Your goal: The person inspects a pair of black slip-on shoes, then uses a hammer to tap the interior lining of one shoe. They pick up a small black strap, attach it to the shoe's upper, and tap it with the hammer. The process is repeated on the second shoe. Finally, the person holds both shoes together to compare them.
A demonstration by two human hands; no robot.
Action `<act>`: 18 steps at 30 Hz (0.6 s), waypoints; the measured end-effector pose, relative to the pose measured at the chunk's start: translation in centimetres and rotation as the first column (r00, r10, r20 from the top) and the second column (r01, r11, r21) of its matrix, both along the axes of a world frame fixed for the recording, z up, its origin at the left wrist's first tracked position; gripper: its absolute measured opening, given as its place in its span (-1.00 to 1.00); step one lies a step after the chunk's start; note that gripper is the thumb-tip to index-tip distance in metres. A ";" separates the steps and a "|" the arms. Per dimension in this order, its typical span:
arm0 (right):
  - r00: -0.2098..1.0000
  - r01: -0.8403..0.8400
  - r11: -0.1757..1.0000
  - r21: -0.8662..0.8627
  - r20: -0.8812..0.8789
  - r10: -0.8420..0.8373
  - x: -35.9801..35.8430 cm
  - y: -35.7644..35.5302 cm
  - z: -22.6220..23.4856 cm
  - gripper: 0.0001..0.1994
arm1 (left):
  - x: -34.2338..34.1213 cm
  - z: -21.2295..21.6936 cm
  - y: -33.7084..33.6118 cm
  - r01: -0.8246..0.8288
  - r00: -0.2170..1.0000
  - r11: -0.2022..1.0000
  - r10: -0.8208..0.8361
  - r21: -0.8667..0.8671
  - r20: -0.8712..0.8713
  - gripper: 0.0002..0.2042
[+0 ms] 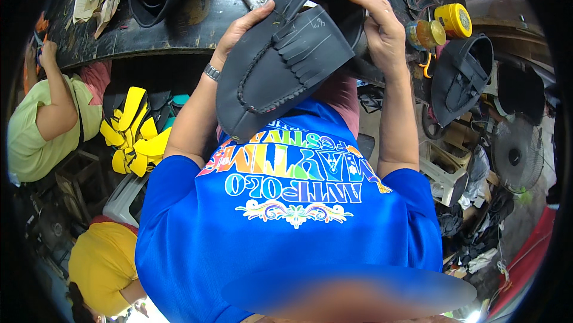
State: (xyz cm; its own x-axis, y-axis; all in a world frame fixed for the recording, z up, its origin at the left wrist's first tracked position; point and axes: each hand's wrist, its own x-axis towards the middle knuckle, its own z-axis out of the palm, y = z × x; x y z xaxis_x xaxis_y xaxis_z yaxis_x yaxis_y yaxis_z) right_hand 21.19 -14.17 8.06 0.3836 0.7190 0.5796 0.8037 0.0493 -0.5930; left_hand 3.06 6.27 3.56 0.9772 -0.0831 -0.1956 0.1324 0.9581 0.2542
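Black fringed shoe upper between both hands

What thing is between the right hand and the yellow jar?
In the head view, an amber jar sits between the right hand on the shoe and the yellow jar.

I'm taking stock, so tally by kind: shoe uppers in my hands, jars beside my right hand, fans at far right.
Shoe upper, in left hand and right hand: 1
Jars, yellow jar and amber jar: 2
Fan: 1
Total: 4
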 end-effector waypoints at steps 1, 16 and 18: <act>0.994 0.048 0.998 0.037 -0.098 -0.045 -0.7 -0.2 -0.1 -0.49 | 0.1 -0.1 0.1 -0.018 1.000 1.000 0.018 0.004 -0.008 -0.62; 0.826 0.489 0.853 0.183 -0.413 -0.385 -2.0 -7.4 0.5 -0.60 | -0.3 -2.0 -1.0 -0.198 0.979 0.942 0.179 0.272 0.096 -0.75; 0.830 0.502 0.864 0.041 -0.303 -0.468 -2.0 -8.2 0.7 -0.61 | -0.8 -2.2 -1.4 -0.203 0.979 0.951 0.197 0.232 0.046 -0.76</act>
